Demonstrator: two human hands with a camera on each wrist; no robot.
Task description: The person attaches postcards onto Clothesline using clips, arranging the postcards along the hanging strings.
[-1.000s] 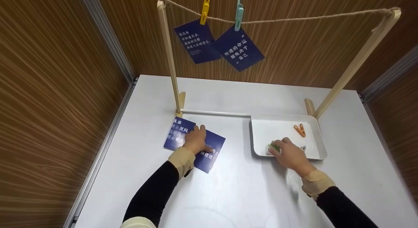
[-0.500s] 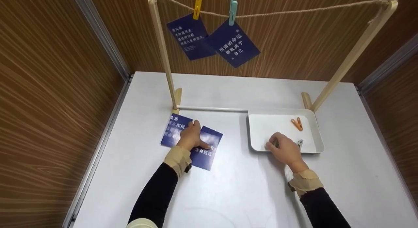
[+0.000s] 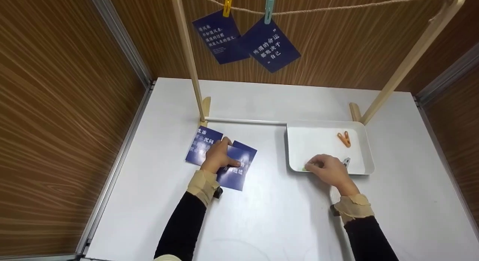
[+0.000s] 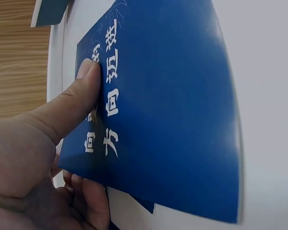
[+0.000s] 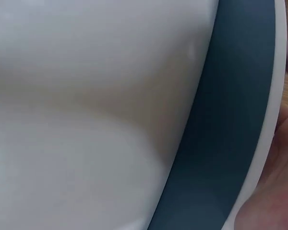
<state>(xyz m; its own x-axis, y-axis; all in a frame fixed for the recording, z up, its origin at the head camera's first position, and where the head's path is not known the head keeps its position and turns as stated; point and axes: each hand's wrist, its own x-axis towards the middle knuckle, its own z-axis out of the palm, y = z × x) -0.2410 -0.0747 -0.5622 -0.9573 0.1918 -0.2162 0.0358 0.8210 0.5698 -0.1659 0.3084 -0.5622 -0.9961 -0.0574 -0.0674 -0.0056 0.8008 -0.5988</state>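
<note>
My left hand (image 3: 217, 156) pinches a dark blue card with white Chinese writing (image 3: 232, 179), the thumb on top and curled fingers below. In the left wrist view that card (image 4: 173, 105) is bent and raised over the table. Another blue card (image 3: 247, 146) shows beneath it, and a further blue card (image 3: 202, 143) lies to the left. My right hand (image 3: 331, 171) is at the near edge of the white tray (image 3: 368, 149), pinching a green clothespin (image 3: 304, 168), mostly hidden by the fingers. The right wrist view shows mainly the tray's outer wall (image 5: 225, 120).
An orange clothespin (image 3: 344, 139) and a grey-white clothespin (image 3: 347, 162) lie in the tray. Behind, a wooden frame (image 3: 415, 59) carries a rope (image 3: 336, 8). A yellow clothespin (image 3: 227, 5) and a teal clothespin (image 3: 269, 9) hold two hanging blue cards (image 3: 220, 40).
My left hand has lifted the top card's edge and drawn it a little off the one below. My right fingers have closed in on the green clothespin, and the view has tilted down slightly.
</note>
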